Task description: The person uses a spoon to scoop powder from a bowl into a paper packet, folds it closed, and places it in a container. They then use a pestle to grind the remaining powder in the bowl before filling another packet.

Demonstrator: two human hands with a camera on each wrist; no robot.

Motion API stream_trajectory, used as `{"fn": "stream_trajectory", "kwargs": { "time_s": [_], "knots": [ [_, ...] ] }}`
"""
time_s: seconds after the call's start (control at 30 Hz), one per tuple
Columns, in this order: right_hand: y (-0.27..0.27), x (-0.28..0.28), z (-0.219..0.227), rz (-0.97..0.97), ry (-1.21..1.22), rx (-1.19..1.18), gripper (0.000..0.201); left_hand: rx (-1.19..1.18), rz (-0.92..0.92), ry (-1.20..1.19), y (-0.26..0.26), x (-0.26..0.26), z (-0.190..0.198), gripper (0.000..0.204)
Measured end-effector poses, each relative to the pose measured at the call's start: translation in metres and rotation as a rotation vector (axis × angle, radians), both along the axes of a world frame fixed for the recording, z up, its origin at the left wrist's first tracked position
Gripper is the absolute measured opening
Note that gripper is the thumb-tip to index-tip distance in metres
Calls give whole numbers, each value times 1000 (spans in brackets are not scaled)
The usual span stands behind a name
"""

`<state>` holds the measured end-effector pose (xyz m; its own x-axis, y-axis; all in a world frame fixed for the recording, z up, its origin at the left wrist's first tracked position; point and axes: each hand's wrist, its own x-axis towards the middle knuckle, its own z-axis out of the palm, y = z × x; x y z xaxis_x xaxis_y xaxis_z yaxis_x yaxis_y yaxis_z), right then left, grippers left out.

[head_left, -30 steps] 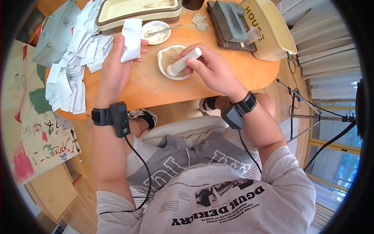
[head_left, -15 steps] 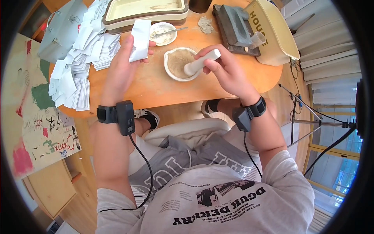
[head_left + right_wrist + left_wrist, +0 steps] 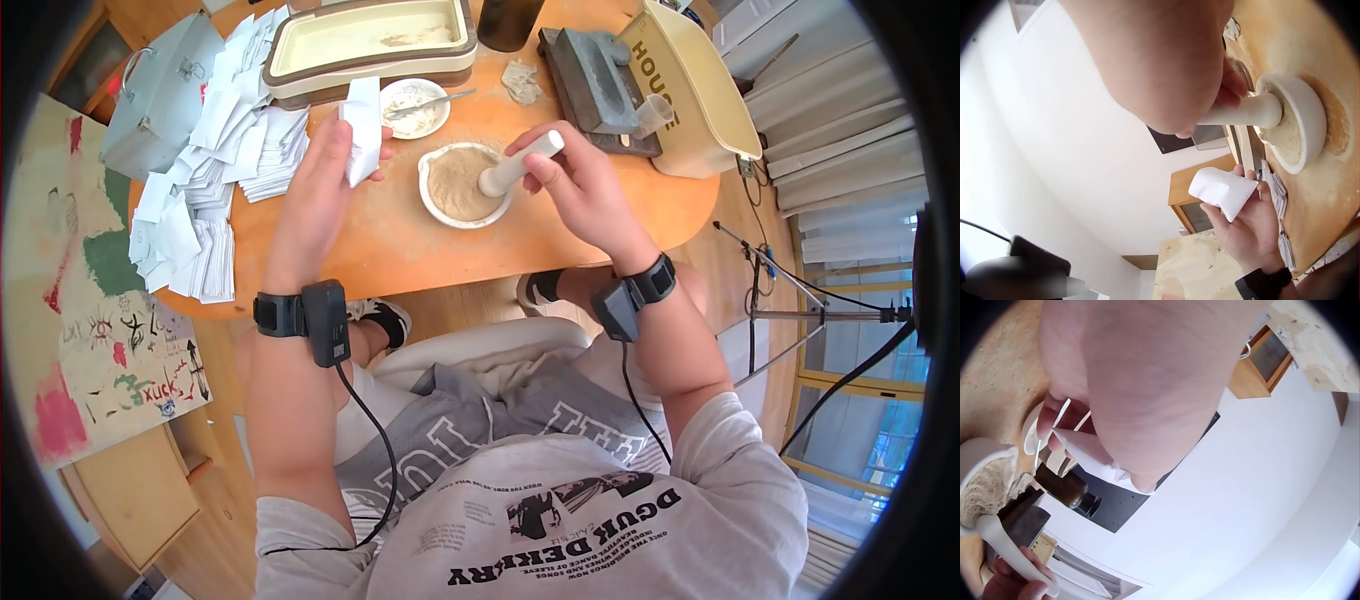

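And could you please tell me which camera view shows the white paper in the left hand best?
The right wrist view: the white paper appears large, its broad face mostly uncovered by the left hand. The head view shows it smaller, from above; the left wrist view shows only part, the hand hiding the rest.

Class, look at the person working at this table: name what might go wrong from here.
The pestle sits near the mortar's rim, so a hard push by the right hand might spill powder. The folded paper might slip from the left hand. The paper slips, piled near the table's edge, might slide off.
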<state>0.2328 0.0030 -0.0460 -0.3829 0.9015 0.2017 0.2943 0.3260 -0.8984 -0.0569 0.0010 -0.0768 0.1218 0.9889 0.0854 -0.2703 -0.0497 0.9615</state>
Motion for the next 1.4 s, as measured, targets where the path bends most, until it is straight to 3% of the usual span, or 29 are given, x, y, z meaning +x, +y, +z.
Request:
{"fn": "stream_trajectory", "kwargs": {
  "time_s": [0.17, 0.43, 0.5, 0.67, 0.77, 0.93, 1.3, 1.4],
  "knots": [
    [9, 4, -2, -107, 73, -42, 15, -17, -28, 2, 0, 2, 0, 53],
    [19, -9, -4, -126, 139, 19, 16, -2, -50, -58, -4, 3, 6, 52],
    [22, -12, -5, -88, 17, -13, 16, 21, -39, -14, -3, 4, 5, 56],
    [21, -17, -2, -123, 100, 24, 17, 80, 47, 170, -4, 2, 5, 59],
    [17, -24, -1, -67, -39, 65, 15, 84, 34, 191, -3, 3, 3, 60],
    [12, -28, 8, -83, 17, 94, 14, 89, 24, 171, -6, 4, 4, 60],
    [4, -32, 5, 43, -157, 279, 14, 66, 66, 168, -3, 9, 4, 52],
    [-3, -28, 17, 8, -95, 181, 15, 62, 55, 165, -5, 5, 5, 48]
  ]
}}
